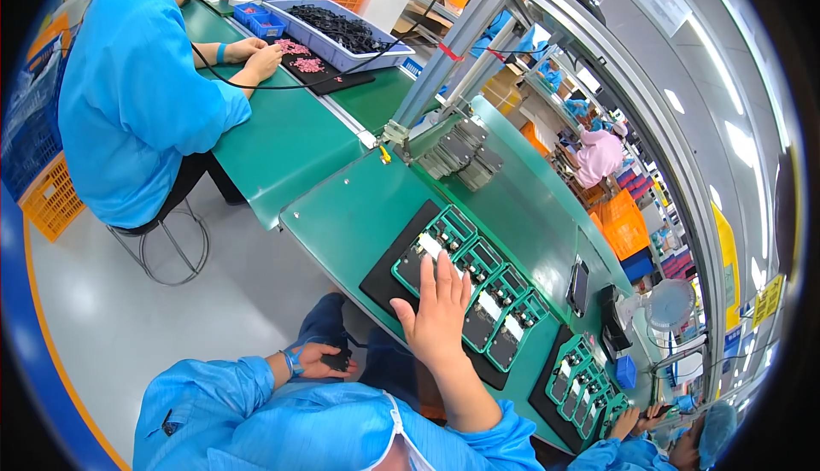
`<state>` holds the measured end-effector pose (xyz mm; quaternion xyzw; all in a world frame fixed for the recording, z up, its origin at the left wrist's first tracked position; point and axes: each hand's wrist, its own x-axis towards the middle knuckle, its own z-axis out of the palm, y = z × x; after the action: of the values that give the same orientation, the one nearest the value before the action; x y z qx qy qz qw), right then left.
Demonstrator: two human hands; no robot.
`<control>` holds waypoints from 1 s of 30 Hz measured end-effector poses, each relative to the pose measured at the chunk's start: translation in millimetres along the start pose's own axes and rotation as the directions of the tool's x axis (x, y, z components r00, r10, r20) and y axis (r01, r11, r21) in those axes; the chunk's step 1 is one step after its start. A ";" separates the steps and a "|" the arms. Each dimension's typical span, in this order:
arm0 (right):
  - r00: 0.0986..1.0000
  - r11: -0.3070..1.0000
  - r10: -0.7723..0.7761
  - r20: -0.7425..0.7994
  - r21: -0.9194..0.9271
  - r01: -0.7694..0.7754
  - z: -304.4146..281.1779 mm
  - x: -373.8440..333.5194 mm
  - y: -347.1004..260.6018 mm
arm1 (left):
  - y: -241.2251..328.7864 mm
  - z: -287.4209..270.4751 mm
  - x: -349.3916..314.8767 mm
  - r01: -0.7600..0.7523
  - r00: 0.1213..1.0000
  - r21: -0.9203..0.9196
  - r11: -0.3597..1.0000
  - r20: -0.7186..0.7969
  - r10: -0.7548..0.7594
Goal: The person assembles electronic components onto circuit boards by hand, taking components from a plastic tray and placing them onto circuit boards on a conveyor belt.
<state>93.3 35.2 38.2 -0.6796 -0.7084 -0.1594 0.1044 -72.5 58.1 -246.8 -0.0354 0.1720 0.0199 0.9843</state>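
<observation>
My right hand (439, 310) is stretched out with its fingers apart, over the near part of a row of green-framed trays holding black parts with whitish pieces. The leftmost green frame (446, 230) lies just past my fingertips. Whether the fingers touch a part cannot be made out. These frames rest on a black mat (383, 280) on the green worktable. Low over my lap, my left hand (318, 360), with a blue band at its wrist, is curled around some small black pieces (339, 359); their exact kind is unclear.
Stacked grey-black plates (465, 153) stand beyond the mat, near a metal post (444, 57). A phone-like device (579, 286) lies at right, and more green frames (579, 390) sit before a co-worker. Another person (145, 95) handles pink pieces at left beside a bin (342, 31).
</observation>
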 end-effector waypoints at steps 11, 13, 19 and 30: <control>0.999 1.000 0.020 -0.042 -0.014 -0.021 36.7 -20.7 3.7 | -2.3 7.4 5.9 0.002 1.000 0.094 0.996 0.002 -0.002; 0.998 1.000 0.028 -0.058 0.005 -0.028 37.9 -20.1 2.8 | 1.9 -2.1 9.3 0.027 1.000 0.066 0.997 -0.003 -0.027; 0.994 0.999 0.045 -0.100 0.033 -0.042 42.0 -24.0 8.7 | -0.5 0.4 14.8 0.054 0.998 0.069 0.996 -0.033 -0.052; 0.992 0.997 0.054 -0.113 0.067 -0.046 45.5 -22.9 8.0 | -2.1 -6.5 7.6 0.016 0.998 0.074 0.997 -0.060 -0.012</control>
<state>105.7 30.8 -11.6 -0.6833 -0.6887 -0.1726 0.1705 -67.4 55.6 -255.4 -0.0004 0.2016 0.0056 0.9795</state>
